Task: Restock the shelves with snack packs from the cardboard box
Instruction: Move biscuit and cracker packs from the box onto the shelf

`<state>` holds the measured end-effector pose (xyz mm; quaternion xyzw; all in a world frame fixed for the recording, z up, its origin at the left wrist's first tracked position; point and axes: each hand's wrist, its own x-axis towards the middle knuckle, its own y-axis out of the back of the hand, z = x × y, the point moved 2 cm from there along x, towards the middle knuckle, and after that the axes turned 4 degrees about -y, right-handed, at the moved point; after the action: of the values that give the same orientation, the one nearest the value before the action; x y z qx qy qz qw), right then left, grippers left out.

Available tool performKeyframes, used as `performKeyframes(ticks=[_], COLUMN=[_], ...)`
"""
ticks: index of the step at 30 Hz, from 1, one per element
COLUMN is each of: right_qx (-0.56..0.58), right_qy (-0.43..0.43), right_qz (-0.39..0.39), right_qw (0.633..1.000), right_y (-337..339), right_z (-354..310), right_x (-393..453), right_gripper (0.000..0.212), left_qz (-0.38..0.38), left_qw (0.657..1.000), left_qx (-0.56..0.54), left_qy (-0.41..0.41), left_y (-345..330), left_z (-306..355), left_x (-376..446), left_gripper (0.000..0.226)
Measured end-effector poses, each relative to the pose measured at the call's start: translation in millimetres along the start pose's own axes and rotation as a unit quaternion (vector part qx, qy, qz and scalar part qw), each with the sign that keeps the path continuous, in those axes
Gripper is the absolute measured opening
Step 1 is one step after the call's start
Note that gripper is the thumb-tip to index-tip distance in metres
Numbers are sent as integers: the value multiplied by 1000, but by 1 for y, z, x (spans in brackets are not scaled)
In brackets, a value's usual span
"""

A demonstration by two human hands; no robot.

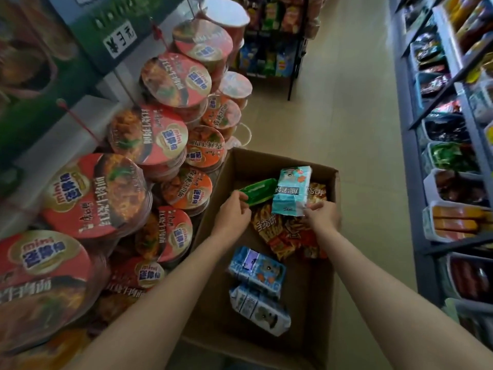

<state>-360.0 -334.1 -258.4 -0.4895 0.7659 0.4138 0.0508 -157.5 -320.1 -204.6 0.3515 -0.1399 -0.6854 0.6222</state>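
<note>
Two bare arms come in from the bottom of the picture. No sleeves show on them at all. The left hand (232,212) and the right hand (322,215) wear no gloves. There are no rings on the fingers that show. No watch or band sits on either wrist. The arms look long and slim.

Dim shop aisle, pale beige tiled floor (346,108), grey-blue metal shelving (416,161) along the right, black wire rack (293,76) at the far end, green printed sign board (88,30) upper left
</note>
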Motion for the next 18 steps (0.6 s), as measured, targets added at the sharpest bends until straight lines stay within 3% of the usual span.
performKeyframes(ticks=[3,7,11,14,18], right_qx=[-17,-122,-277,-308,-288], right_qy=[52,201,325,361,373], right_qz=[-16,-75,-101,-73,-4], right_qw=[998,969,899,877,882], right_y=[18,83,187,268,369], right_z=[-18,-77,-130,-140,-118], right_x=[-2,-14,-49,-81,-107], right_gripper=[9,7,20,29,28], left_qz=[-7,-49,-205,-383,-440], left_qw=[999,985,930,870,832], left_qx=[-3,15,113,121,87], left_qy=[-53,-166,-284,-286,-327], left_y=[1,4,-4,-26,-65], left_z=[23,95,200,270,335], left_x=[3,8,-2,-32,-63], left_gripper=[26,42,57,63,54])
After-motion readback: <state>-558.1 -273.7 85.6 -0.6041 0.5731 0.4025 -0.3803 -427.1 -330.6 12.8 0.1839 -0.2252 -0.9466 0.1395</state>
